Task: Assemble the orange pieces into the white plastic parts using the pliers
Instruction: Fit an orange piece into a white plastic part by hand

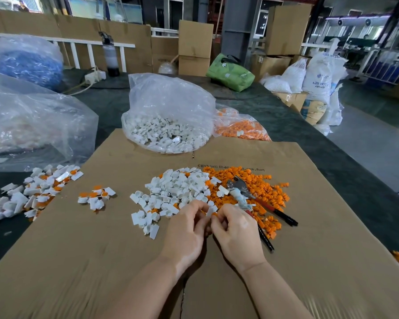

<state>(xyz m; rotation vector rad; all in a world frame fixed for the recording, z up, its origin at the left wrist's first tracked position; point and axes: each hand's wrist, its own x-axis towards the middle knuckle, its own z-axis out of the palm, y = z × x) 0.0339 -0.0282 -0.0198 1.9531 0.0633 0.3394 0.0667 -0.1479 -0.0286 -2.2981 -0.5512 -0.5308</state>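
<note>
Both hands meet over the cardboard sheet (309, 261) near its middle. My left hand (187, 229) and my right hand (236, 229) pinch one small white plastic part (209, 212) between their fingertips. Whether an orange piece is in it is hidden by the fingers. A heap of loose white parts (175, 192) lies just beyond the hands. To its right spreads a heap of orange pieces (260, 189). The pliers (247, 196), with red and black handles, lie on the orange heap beside my right hand; neither hand holds them.
Assembled white-and-orange parts lie in a small cluster (96, 197) and a bigger pile (32, 192) at the left. A clear bag of white parts (168, 125) and a bag of orange pieces (242, 127) stand behind the heaps. Large plastic bags (32, 125) fill the left.
</note>
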